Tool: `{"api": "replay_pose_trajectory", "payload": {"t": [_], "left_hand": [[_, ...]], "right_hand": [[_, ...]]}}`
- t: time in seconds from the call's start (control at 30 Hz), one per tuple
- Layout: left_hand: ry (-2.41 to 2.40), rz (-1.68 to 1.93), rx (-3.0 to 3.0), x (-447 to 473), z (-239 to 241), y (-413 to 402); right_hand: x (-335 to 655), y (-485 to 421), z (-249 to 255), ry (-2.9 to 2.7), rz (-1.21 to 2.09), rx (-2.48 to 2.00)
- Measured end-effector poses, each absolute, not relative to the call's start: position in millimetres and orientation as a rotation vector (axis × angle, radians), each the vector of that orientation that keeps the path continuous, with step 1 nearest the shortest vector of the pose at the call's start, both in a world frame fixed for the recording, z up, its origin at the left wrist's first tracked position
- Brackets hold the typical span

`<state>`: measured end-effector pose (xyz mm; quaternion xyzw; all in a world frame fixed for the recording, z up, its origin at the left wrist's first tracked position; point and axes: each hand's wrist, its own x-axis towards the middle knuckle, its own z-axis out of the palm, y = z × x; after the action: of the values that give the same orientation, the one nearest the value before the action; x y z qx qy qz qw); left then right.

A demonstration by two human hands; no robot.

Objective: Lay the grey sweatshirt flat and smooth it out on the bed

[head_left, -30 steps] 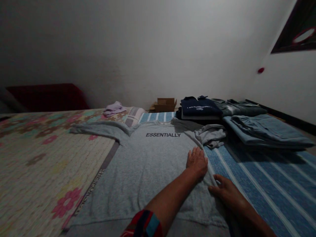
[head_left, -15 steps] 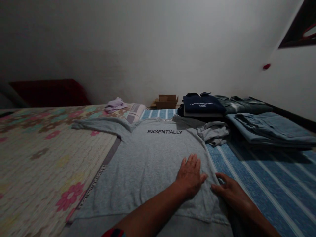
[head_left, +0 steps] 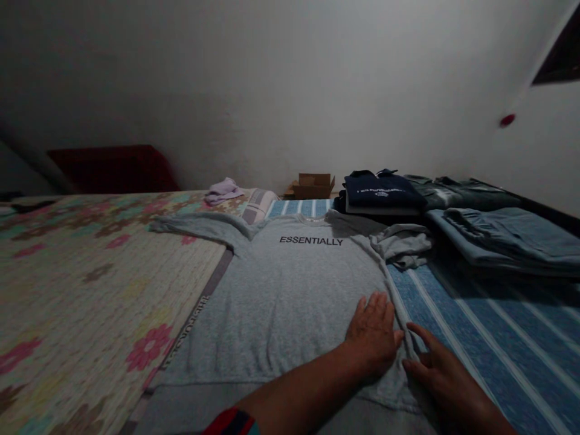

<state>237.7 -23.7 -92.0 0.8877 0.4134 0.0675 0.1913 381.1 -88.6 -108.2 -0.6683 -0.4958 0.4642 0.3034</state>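
I see a heathered-grey, long-sleeved knit shirt [head_left: 290,302], faintly rippled, spread across cream floral quilting [head_left: 109,302] and blue-and-white striped cloth [head_left: 480,338]. The left hand [head_left: 374,332] lies flat on it; the right hand [head_left: 439,371] curls at its edge, whether pinching I can't tell.

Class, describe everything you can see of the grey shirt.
The grey shirt, apparently knit, lies front up, mostly flat with slight wrinkles, neckline farthest away. Dark lettering reading "ESSENTIALLY" crosses the chest. One long sleeve stretches over the floral cover; what looks like the other lies crumpled on the striped cover. The left hand rests flat on its front; the right hand touches its side edge, perhaps pinching it.
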Motion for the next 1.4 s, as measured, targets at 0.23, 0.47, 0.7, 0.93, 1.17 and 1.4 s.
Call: {"api": "replay_pose_trajectory", "payload": {"t": [0.23, 0.47, 0.7, 0.93, 1.17, 1.4], "left_hand": [[1.181, 0.218, 2.451, 248.3, -93.2, -32.1], [1.150, 0.269, 2.371, 252.3, -91.2, -41.7], [1.051, 0.263, 2.413, 229.0, -90.2, -54.5], [1.023, 0.334, 2.498, 223.0, -97.1, -62.0], [0.940, 0.235, 2.564, 227.5, -95.6, -54.4], [1.056, 0.155, 2.432, 181.2, -68.3, -61.5]], "right_hand": [[387.2, -90.9, -104.8, -1.535, 1.044, -1.875], [396.7, -88.8, -103.2, -1.839, 0.982, -1.977], [393.9, -87.9, -98.5, -1.852, 0.907, -1.951], [401.0, -86.5, -96.5, -1.911, 0.850, -1.978], [351.0, -77.3, -70.2, -1.791, 0.595, -1.925], [348.8, -78.4, -98.5, -1.812, 0.603, -1.651]]}}
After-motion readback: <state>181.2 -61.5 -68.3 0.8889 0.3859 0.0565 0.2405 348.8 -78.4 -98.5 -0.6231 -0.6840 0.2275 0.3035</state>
